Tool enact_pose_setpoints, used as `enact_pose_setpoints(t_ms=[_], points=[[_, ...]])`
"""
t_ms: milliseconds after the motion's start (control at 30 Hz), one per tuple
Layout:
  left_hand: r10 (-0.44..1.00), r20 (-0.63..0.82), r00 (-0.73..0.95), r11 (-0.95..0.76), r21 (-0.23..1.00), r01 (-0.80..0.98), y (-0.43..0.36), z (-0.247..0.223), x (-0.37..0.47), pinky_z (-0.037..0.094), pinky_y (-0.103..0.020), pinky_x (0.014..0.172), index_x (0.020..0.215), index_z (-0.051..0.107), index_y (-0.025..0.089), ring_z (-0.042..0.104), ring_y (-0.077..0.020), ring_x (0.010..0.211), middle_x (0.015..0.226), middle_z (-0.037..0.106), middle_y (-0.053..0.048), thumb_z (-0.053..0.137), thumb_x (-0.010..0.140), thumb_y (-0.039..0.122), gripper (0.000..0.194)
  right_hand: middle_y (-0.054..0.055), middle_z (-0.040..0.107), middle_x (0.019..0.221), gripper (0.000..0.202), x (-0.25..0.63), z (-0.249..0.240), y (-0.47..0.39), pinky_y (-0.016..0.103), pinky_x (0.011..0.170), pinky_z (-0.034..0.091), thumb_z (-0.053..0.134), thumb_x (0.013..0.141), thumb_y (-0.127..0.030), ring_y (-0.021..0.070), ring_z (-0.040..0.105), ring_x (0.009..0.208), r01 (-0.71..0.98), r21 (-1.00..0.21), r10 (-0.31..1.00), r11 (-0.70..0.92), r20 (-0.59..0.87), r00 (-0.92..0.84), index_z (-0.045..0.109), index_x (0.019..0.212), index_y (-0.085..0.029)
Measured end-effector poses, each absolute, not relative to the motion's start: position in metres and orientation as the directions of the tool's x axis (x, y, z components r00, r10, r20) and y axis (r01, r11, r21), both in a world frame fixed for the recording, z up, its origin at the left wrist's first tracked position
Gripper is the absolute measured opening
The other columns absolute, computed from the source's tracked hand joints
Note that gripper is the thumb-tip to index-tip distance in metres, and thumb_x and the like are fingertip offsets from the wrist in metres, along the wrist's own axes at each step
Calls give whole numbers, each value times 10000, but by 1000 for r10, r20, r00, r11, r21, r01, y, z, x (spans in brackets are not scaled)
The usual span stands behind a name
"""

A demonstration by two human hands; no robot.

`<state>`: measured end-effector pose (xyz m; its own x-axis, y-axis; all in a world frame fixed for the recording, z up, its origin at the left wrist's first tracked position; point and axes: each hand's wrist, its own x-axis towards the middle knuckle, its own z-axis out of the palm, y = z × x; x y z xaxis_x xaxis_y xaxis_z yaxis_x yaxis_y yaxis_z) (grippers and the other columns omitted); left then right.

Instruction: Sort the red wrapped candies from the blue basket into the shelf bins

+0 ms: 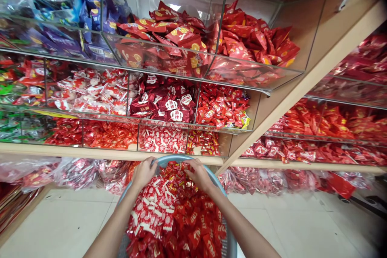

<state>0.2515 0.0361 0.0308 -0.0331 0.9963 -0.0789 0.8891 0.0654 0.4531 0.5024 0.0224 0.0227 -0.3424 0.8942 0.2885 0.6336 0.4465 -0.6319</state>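
Observation:
A round blue-grey basket [231, 225] is full of wrapped candies. White-and-red candies [154, 205] lie on its left side, red packets [196, 225] on its right, and small red-and-gold ones [177, 179] near the far rim. My left hand [145, 172] has its fingers closed on the far left part of the rim. My right hand [198, 173] is at the far right of the basket, its curled fingers over the red-and-gold candies; whether they grip any candy or the rim is hidden.
Clear-fronted shelf bins [169, 102] of candy rise beyond the basket. A slanting wooden post [290, 76] divides the shelves. Filled plastic bags [80, 173] lie under the lowest shelf board [99, 153]. Pale floor tiles [69, 217] show on both sides.

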Motion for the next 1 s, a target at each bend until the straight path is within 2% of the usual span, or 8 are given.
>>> enact_pose_setpoints(t_ms=[200,333,500,600,733,867,1000], points=[[995,-94,-41,78,430,900,36,33,252,381,-256,637,1052,595,244,649,-207,828,920,704,-42,329,894,443,368,48,664,1050,298,480,26,26,350,886,398,590,821,-141,212,546,984,705,-494,857,509,219,-466,612,1104,-230],[994,-94,-49,85,430,899,36,34,252,384,-262,644,1057,596,246,650,-213,834,920,705,-41,330,894,447,371,51,660,1060,288,477,23,28,355,876,400,590,830,-162,220,539,995,704,-497,859,507,223,-461,609,1110,-224],[996,-83,-40,73,444,893,36,31,251,385,-252,644,1058,599,239,648,-202,839,935,705,-48,340,894,440,367,66,622,1105,293,488,24,30,364,908,400,608,836,-222,211,525,1015,676,-534,861,508,339,-379,598,1129,-213],[997,-71,-29,59,455,889,37,29,251,383,-247,645,1045,599,234,648,-197,837,935,704,-49,338,896,437,362,76,587,1050,300,502,28,26,355,862,425,620,831,-277,215,518,982,707,-524,874,475,376,-309,610,1127,-226],[997,-70,-34,61,445,893,37,29,251,375,-250,632,1038,597,239,649,-202,830,928,704,-45,337,894,438,358,66,555,951,308,520,26,12,337,785,428,631,822,-314,213,508,907,788,-427,888,444,325,-324,623,1124,-253],[996,-79,-40,70,433,899,36,30,252,372,-249,625,1048,594,244,650,-201,823,927,705,-44,336,894,437,358,52,560,958,338,527,18,-3,317,734,393,635,819,-308,207,499,899,839,-300,888,453,232,-396,598,1154,-290],[997,-76,-34,63,429,901,36,30,251,372,-249,630,1047,595,245,651,-200,828,929,706,-43,330,896,438,361,44,562,968,331,524,13,-4,318,736,365,642,812,-309,208,497,907,845,-233,875,482,184,-448,595,1139,-296]])
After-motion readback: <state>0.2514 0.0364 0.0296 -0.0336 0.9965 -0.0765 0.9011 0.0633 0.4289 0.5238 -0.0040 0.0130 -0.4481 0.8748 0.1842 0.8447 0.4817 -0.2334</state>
